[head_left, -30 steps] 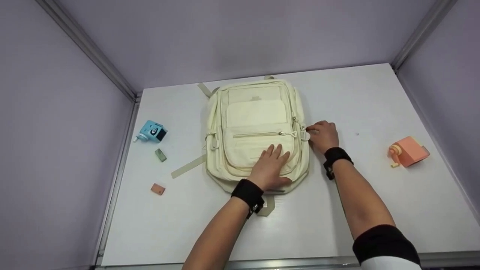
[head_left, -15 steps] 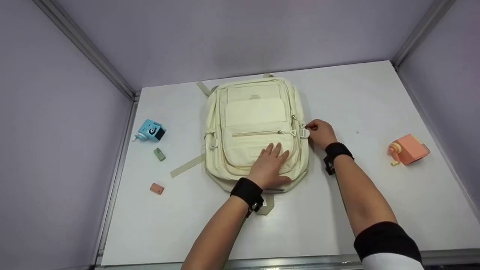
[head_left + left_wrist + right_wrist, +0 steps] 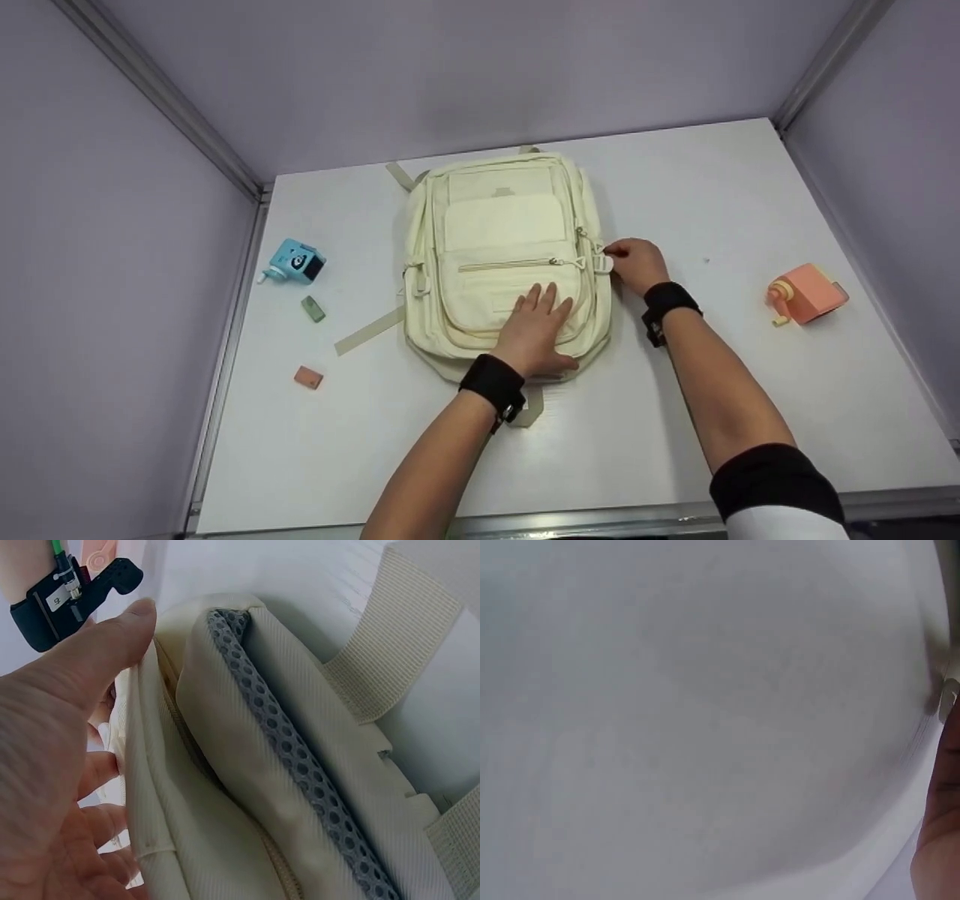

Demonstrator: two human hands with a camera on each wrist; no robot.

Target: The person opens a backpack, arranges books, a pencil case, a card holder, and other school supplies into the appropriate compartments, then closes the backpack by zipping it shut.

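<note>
Left hand (image 3: 531,330) spread on backpack (image 3: 504,221); right hand (image 3: 639,266) alongside, grip unclear; print (image 3: 502,192) illegible

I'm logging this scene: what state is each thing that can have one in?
Backpack, lying flat, front up.
Front pocket zip, looks closed, pull at right end.
Left hand, fingers spread on the backpack's lower front.
Right hand, fingers bent at the backpack's right edge; grip unclear.
Blue crank gadget, crank pointing away from backpack.
Orange crank gadget, crank toward backpack.
Green block, lying flat.
Terracotta block, lying flat.
</note>
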